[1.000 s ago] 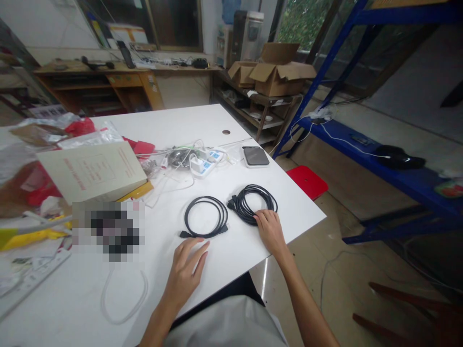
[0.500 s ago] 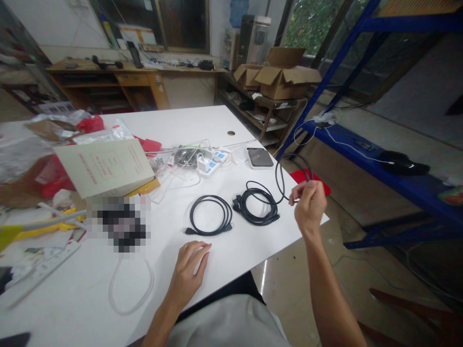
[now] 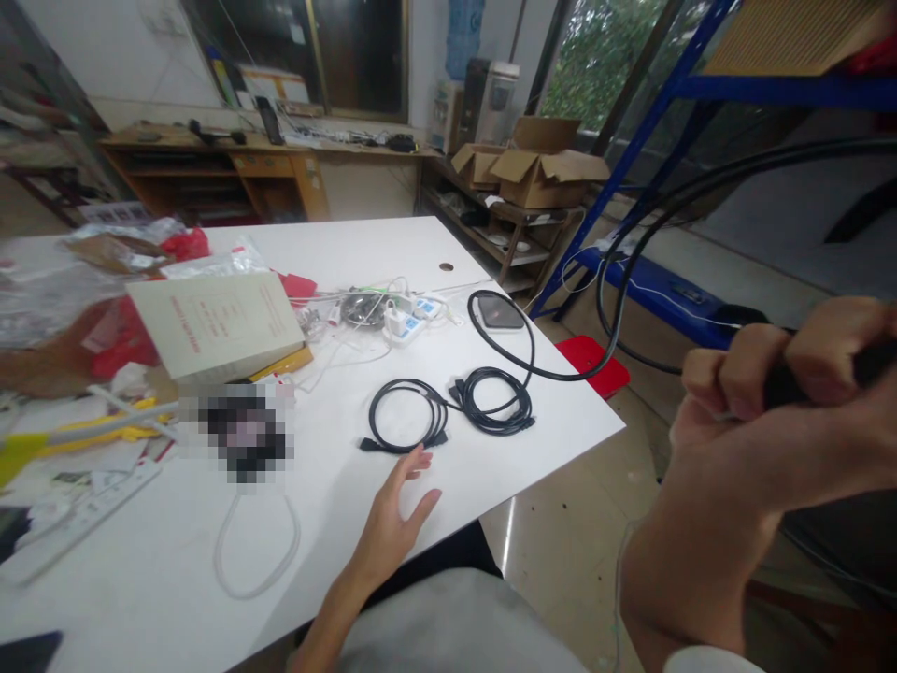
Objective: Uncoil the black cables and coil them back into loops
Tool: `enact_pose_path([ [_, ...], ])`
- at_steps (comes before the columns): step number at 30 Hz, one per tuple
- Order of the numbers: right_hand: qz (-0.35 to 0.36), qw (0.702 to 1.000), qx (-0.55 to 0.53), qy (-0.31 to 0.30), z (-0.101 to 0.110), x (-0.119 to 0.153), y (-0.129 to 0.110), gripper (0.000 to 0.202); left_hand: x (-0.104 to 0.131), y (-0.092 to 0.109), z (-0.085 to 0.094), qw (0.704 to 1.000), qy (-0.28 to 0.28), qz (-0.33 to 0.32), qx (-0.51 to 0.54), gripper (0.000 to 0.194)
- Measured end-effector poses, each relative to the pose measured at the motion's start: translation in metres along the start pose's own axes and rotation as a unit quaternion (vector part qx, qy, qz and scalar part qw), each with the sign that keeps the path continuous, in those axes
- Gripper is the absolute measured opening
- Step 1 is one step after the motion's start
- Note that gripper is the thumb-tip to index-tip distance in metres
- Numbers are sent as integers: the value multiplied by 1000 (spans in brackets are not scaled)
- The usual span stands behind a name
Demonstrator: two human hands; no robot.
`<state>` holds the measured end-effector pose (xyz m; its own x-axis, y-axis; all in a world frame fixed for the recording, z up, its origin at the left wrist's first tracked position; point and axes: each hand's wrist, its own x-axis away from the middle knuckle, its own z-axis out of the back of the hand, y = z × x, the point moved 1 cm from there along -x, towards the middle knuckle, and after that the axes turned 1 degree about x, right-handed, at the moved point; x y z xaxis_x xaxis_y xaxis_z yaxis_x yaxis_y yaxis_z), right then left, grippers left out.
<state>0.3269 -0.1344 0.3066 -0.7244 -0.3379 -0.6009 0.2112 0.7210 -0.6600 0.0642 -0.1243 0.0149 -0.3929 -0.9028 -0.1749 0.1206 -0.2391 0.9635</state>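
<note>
My right hand point(image 3: 777, 402), raised at the right close to the camera, is closed on a black cable point(image 3: 609, 327). Loops of that cable hang from the hand and trail back over the table's right side toward the coils. Two coiled black cables lie on the white tabletop: a thin ring point(image 3: 371, 411) with plugs at its near side, and a thicker bundle point(image 3: 483, 425) to its right. Just in front of the thin ring, my left hand point(image 3: 403, 505) has its thumb and fingers apart and holds nothing. Its fingertips are close to the ring's right plug; I cannot tell whether they touch.
A white power strip point(image 3: 406, 322) with tangled wires and a phone-like device point(image 3: 499, 313) lie farther back. At the left are a cream box point(image 3: 217, 322), plastic bags and a pixelated patch. A red stool point(image 3: 609, 374) and blue shelving point(image 3: 645, 150) stand to the right.
My right hand has risen to the right and toward the camera, drawing the black cable into large loops. My left hand has shifted right and forward, with its thumb spreading from the fingers.
</note>
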Motion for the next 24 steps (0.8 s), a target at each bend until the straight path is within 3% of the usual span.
enact_pose_path([
  [3, 51, 999, -1, -9, -3, 11, -6, 33, -2, 15, -9, 983, -23, 50, 175, 69],
  [7, -14, 997, 23, -68, -1, 39, 8, 29, 2, 43, -8, 950, 2, 88, 299, 65],
  [12, -182, 967, 24, -174, 29, 84, 49, 34, 14, 57, 13, 949, 106, 125, 269, 49],
  [16, -226, 944, 124, -205, 78, 111, 79, 40, 24, 51, 45, 961, 160, 121, 190, 45],
  [19, -238, 942, 165, -166, 120, 118, 92, 43, 33, 51, 77, 964, 208, 115, 121, 45],
  [24, -225, 954, 194, 29, 191, 103, 92, 55, 42, 58, 123, 963, 226, 106, 98, 48],
])
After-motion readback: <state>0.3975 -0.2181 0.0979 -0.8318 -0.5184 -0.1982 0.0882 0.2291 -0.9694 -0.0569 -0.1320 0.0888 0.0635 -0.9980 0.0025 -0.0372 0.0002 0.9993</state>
